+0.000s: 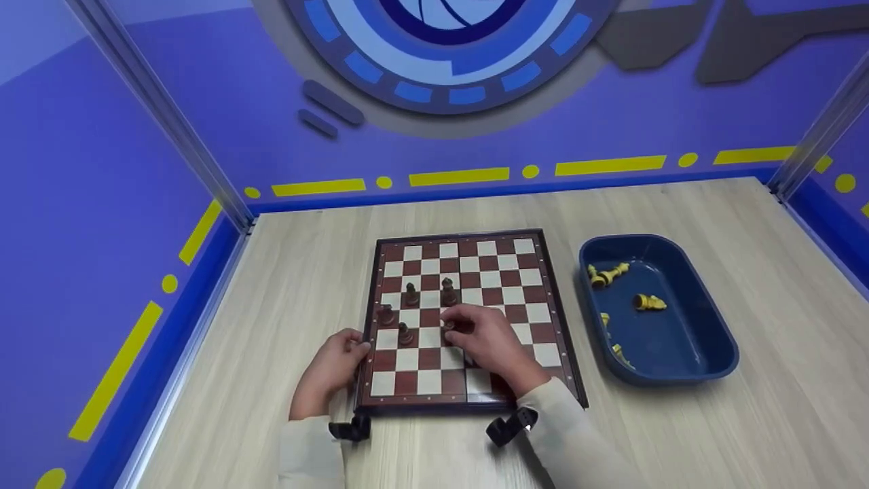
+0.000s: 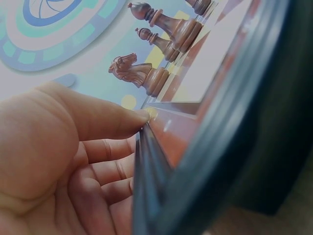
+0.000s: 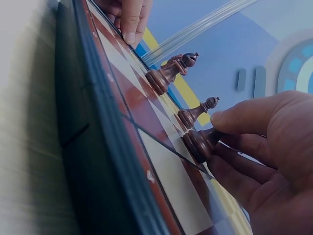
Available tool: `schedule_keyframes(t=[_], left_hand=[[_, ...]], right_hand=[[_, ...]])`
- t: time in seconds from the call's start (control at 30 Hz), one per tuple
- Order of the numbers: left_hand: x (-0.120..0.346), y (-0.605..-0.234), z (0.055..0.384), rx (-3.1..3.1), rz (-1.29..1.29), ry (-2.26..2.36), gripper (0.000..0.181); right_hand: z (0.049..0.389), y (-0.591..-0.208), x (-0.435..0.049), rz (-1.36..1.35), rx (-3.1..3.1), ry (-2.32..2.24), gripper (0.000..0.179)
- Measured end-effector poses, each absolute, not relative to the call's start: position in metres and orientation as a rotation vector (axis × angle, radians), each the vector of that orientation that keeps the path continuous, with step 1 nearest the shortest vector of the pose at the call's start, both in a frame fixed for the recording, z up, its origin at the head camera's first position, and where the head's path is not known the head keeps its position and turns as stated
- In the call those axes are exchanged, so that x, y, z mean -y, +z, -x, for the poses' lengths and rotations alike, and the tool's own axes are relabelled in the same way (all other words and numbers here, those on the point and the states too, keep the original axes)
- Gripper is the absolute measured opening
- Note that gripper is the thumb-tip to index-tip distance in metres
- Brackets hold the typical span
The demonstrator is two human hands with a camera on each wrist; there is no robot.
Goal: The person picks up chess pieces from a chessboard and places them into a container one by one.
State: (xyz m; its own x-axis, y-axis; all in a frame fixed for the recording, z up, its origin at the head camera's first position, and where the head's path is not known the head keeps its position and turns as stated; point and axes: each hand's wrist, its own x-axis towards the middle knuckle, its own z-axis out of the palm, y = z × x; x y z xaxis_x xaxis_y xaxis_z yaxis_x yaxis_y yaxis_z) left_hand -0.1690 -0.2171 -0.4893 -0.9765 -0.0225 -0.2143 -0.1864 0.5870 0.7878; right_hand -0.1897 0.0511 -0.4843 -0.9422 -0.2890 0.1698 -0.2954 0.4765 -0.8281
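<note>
A dark-brown chess piece (image 3: 198, 145) stands on the chessboard (image 1: 526, 277). My right hand (image 1: 490, 339) pinches its upper part between thumb and fingers, so its top is hidden. At the board's left edge, my left hand (image 1: 331, 367) grips the rim, thumb on top and fingers curled against the side. Near it stands a dark knight (image 2: 137, 74). Other upright dark pieces are a bishop (image 1: 405, 334), a smaller piece (image 1: 411, 295) behind it and a taller piece (image 1: 447, 293) beyond my right hand.
Right of the board sits a dark-blue tray (image 1: 658, 350). Several yellow chess pieces lie in it, among them a tall one (image 1: 613, 274) and one on its side (image 1: 650, 303). A purple-blue wall (image 1: 224, 102) rises behind the wooden table (image 1: 305, 272).
</note>
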Motion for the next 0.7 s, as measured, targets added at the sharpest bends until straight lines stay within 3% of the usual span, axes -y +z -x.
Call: schedule_keyframes(t=[0.7], left_hand=[[0.217,-0.489,0.168,-2.593,0.194,1.399,0.018]], right_hand=[[0.189,-0.471,-0.056,-0.495,2.641,1.554,0.026]])
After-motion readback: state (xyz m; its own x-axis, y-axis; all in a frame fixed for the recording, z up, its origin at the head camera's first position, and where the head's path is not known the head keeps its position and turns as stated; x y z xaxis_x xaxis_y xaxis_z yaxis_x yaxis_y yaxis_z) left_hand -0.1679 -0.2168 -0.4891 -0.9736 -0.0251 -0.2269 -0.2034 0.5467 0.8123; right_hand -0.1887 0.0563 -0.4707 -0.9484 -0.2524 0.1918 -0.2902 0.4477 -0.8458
